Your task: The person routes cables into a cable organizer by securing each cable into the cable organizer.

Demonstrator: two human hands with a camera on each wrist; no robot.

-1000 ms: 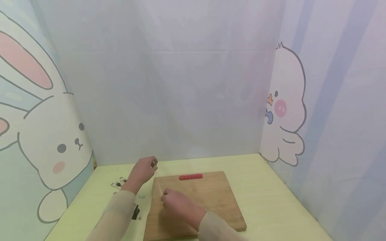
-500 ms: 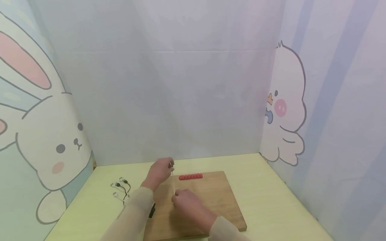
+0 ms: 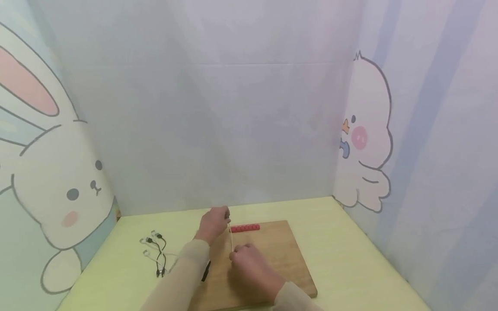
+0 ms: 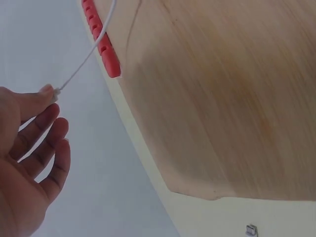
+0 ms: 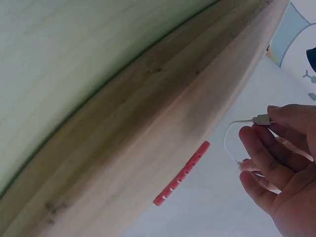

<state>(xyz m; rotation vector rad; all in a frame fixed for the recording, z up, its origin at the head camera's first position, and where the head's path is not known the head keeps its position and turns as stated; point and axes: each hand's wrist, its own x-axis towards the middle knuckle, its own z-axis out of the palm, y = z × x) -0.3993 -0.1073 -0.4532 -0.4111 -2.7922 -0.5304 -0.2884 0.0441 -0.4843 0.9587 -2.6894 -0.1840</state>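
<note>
With thumb and finger, the right hand (image 3: 250, 263) pinches one plug (image 5: 261, 119) of the white cable (image 3: 231, 239), bowed above the wooden board (image 3: 282, 259) to the left hand (image 3: 213, 223), pinching the other end, where slack could snag on the red strip (image 3: 247, 227).

A pale yellow table (image 3: 346, 259) bears a wooden board (image 3: 280, 263) and thin cables (image 3: 161, 250).
</note>
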